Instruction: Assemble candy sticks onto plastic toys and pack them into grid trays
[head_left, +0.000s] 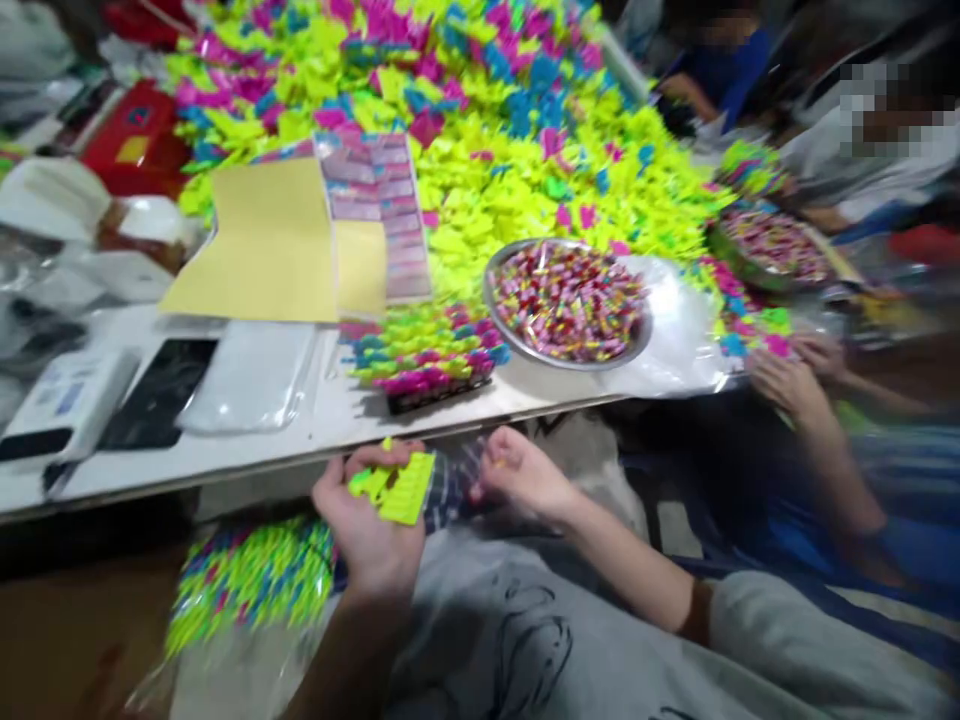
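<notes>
My left hand, in front of the table's near edge, has its fingers wrapped round a bright yellow-green plastic piece with a ridged flat part. To its right, my right hand is closed, fingertips pressed together; what it may hold is too small to make out. Just beyond the hands, a rack of pink, blue and yellow-green pieces stands at the table edge. A round metal bowl of small wrapped, reddish-pink items sits behind my right hand.
A big heap of coloured pieces covers the table's back. Yellow sheets, a plastic packet and a black phone-like slab lie left. A filled bag hangs below. A co-worker's hands are at the right edge.
</notes>
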